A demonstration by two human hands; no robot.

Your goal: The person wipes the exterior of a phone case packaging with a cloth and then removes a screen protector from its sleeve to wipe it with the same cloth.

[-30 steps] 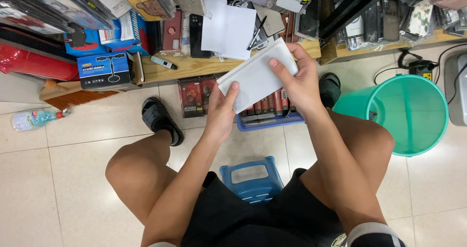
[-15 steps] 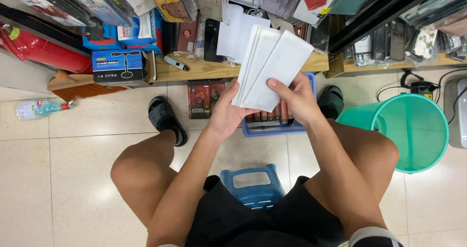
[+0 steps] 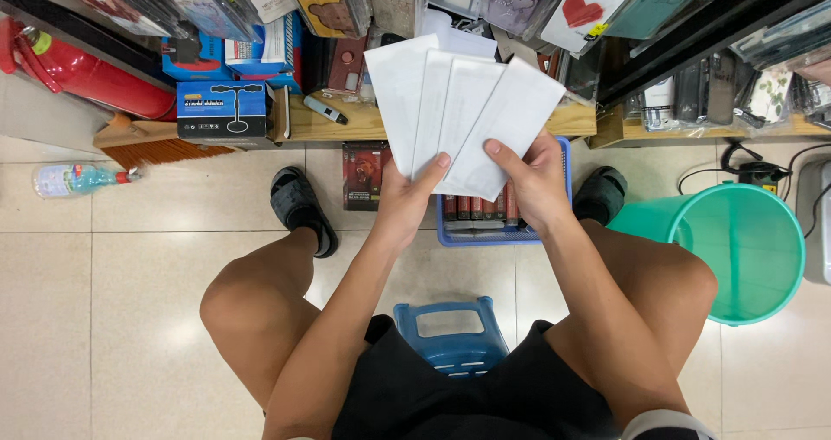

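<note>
Pale floor tiles point(image 3: 130, 258) lie under a blue basket point(image 3: 563, 197); above it, left hand point(image 3: 407, 202) and right hand point(image 3: 532, 184) pinch fanned white packets point(image 3: 459, 111), green bucket point(image 3: 736, 249) beside.

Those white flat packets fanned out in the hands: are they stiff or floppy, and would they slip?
The white packets stand straight above the left hand and right hand without drooping, so probably fairly stiff and light. Held only at their lower ends, their smooth faces might slide apart easily.

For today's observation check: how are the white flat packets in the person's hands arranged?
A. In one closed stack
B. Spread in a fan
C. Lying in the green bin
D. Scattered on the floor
B: both hands, left hand and right hand, hold the white packets fanned out, overlapping.
</note>
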